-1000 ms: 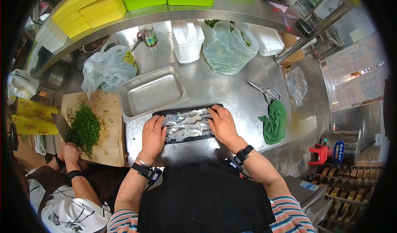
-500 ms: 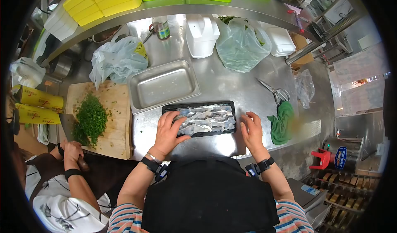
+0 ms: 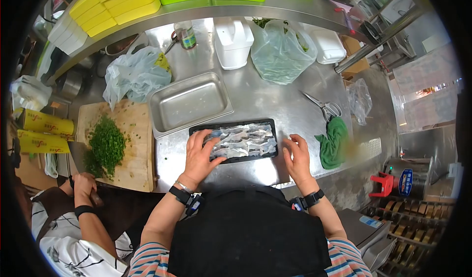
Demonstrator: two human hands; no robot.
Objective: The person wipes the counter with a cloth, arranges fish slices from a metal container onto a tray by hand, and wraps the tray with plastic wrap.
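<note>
A black tray (image 3: 194, 129) lies on the steel counter in front of me, filled with rows of pale, grey-edged slices (image 3: 246, 140) that look like fish. Over the tray's left end rests my left hand (image 3: 199, 157), fingers spread and thumb apart; whether its fingertips press on the slices I cannot tell. Just off the right end hovers my right hand (image 3: 298, 161), its fingers loosely curved and apart, holding nothing. Behind the black tray sits a steel pan (image 3: 189, 105) with a bare bottom.
At left, a co-worker's hand (image 3: 84, 183) is by a knife (image 3: 77, 155) at a cutting board (image 3: 138, 149) with chopped greens (image 3: 106, 144). Scissors (image 3: 323, 106) and a green cloth (image 3: 334, 143) lie right. Plastic bags (image 3: 282, 56) and a white jug (image 3: 232, 46) stand behind.
The view has shifted slightly, so the counter things appear a little further left. My right hand's fingers have changed pose slightly; my left hand stays at the tray's left end.
</note>
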